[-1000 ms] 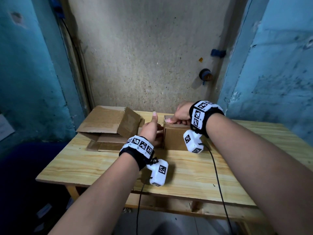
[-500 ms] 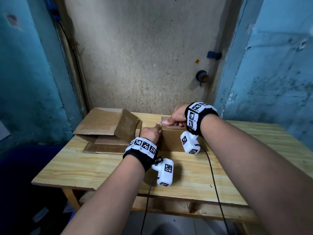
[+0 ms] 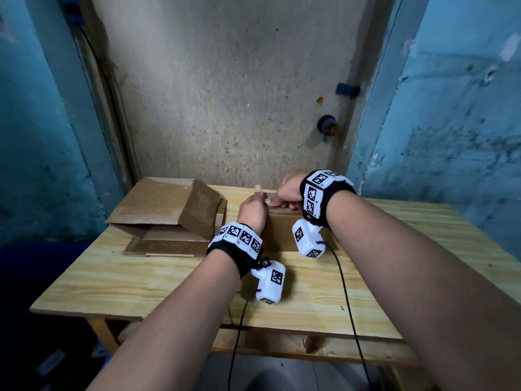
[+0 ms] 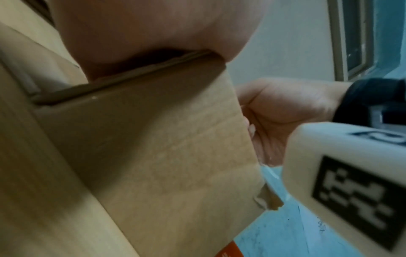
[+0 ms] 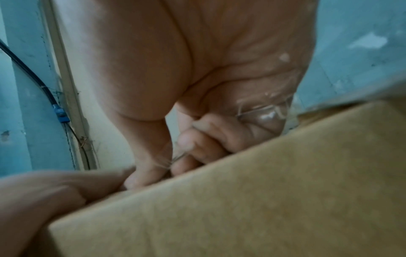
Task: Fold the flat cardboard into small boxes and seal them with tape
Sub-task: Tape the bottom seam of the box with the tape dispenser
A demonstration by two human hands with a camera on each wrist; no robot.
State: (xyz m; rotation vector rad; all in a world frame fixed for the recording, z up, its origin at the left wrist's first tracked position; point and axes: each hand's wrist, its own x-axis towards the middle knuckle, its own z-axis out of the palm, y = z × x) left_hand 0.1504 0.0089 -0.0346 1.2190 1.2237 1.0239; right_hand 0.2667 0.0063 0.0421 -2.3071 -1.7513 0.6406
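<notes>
**Pressing tape along a box top at the centre of the frame**

Sealing is under way: the small box stands on the worktop at mid-frame, its long axis running left to right, directly beneath both hands. The right hand sits on the top's far edge, fingers curled around clear tape. The left hand rests on the box's left end, thumb raised; whether its fingers clamp the cardboard cannot be told. The right hand is nearer the seam. Flat cardboard lies left of centre, apart from the box. Against the frame a second ago, the left hand has risen from the box's front to meet the right at the top edge.
</notes>
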